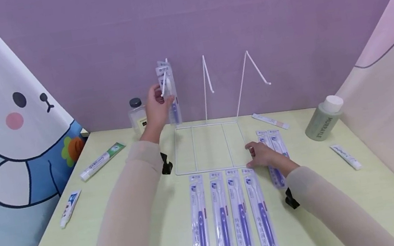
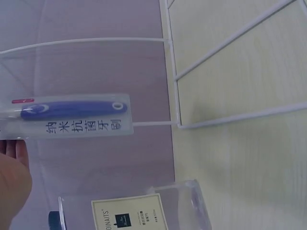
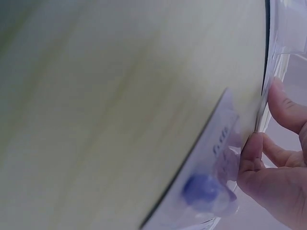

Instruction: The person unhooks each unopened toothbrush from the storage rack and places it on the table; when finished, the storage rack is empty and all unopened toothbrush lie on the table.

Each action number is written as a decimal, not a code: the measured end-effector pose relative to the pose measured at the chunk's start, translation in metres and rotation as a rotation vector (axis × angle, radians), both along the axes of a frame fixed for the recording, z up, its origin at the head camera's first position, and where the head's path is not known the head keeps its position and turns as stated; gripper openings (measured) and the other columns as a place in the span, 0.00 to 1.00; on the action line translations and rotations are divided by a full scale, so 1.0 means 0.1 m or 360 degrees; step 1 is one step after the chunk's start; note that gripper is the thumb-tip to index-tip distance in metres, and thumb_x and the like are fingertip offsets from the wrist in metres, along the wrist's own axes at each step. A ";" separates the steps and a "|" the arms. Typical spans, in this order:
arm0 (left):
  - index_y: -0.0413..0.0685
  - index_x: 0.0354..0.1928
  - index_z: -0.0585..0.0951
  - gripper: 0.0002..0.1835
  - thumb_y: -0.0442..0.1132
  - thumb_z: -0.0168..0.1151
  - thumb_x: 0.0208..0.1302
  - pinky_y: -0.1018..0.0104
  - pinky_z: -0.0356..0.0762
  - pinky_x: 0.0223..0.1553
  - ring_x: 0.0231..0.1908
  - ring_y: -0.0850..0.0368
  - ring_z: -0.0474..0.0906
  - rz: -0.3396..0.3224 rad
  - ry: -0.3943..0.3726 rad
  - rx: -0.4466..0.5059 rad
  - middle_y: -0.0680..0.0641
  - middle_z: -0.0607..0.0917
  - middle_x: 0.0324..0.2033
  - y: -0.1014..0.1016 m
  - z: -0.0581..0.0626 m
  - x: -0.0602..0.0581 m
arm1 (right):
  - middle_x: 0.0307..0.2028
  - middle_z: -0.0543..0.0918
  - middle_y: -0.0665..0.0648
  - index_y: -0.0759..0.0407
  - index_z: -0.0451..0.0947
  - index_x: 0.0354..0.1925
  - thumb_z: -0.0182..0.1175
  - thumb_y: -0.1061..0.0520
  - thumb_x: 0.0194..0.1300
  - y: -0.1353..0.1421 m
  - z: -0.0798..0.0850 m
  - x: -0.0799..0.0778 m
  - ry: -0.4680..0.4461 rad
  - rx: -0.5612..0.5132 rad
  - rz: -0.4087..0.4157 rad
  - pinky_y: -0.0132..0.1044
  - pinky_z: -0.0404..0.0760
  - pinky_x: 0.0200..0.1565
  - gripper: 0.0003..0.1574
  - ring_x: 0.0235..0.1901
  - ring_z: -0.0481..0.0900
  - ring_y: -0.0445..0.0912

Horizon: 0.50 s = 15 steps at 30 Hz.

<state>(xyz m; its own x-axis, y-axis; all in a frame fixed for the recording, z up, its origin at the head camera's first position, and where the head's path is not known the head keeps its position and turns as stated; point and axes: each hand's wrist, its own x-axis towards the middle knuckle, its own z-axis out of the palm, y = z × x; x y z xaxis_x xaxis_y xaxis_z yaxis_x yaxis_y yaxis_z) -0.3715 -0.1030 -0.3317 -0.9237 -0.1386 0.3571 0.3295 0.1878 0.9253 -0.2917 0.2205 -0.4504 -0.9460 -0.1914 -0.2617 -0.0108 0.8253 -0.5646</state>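
My left hand pinches a packaged toothbrush at the left hook of a white wire display rack. The package hangs upright, its top at the hook; another card edge shows behind it. In the left wrist view, the purple handle of the toothbrush shows through clear plastic, and only part of the hand appears. My right hand rests at the rack's right front corner, thumb and fingers apart. Beneath and behind it lie more packaged toothbrushes. The right wrist view leaves the exact finger contact unclear.
Several packaged toothbrushes lie in a row before the rack. A clear bottle stands behind my left hand. Toothpaste tubes lie at both sides, with a green-grey bottle at the right. A purple backdrop rises behind.
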 end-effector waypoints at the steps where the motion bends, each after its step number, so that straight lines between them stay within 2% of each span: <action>1: 0.46 0.59 0.65 0.28 0.34 0.62 0.57 0.69 0.71 0.46 0.45 0.54 0.72 0.0000 0.0003 0.0018 0.42 0.75 0.47 0.01 -0.01 0.01 | 0.50 0.71 0.65 0.66 0.60 0.61 0.69 0.58 0.47 0.00 0.00 0.00 0.0002 0.0002 0.0001 0.49 0.65 0.54 0.46 0.50 0.68 0.57; 4: 0.47 0.57 0.66 0.25 0.30 0.60 0.57 0.68 0.71 0.46 0.44 0.54 0.72 -0.0033 0.0031 0.0141 0.43 0.75 0.47 0.02 -0.02 0.05 | 0.49 0.71 0.65 0.67 0.60 0.61 0.70 0.58 0.47 0.00 -0.01 0.00 0.0016 0.0012 0.0010 0.49 0.66 0.54 0.45 0.50 0.68 0.57; 8: 0.47 0.54 0.67 0.22 0.27 0.58 0.58 0.65 0.71 0.45 0.43 0.53 0.73 -0.0083 0.0079 0.0296 0.43 0.75 0.46 0.01 -0.02 0.18 | 0.49 0.71 0.66 0.67 0.60 0.61 0.70 0.58 0.47 0.00 -0.01 0.00 0.0020 0.0014 0.0014 0.49 0.66 0.54 0.46 0.50 0.68 0.57; 12: 0.45 0.52 0.67 0.20 0.27 0.57 0.58 0.64 0.72 0.44 0.42 0.52 0.73 -0.0079 0.0122 0.0332 0.43 0.76 0.44 0.01 0.00 0.32 | 0.50 0.71 0.66 0.66 0.60 0.61 0.70 0.58 0.46 0.00 -0.02 -0.01 0.0010 0.0010 0.0006 0.50 0.66 0.54 0.46 0.51 0.68 0.58; 15: 0.43 0.52 0.68 0.20 0.26 0.57 0.58 0.65 0.72 0.44 0.42 0.53 0.74 -0.0064 0.0157 0.0324 0.42 0.77 0.43 0.01 0.01 0.37 | 0.50 0.71 0.66 0.66 0.60 0.61 0.70 0.58 0.46 0.00 -0.02 -0.01 0.0006 0.0004 0.0002 0.49 0.65 0.54 0.46 0.51 0.68 0.57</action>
<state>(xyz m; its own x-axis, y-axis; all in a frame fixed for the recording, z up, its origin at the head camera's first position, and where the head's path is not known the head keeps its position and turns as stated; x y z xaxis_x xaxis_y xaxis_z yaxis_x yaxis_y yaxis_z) -0.3349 -0.1022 -0.3308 -0.8920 -0.1810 0.4142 0.4235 -0.0143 0.9058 -0.2926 0.2206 -0.4523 -0.9466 -0.1921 -0.2589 -0.0140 0.8269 -0.5622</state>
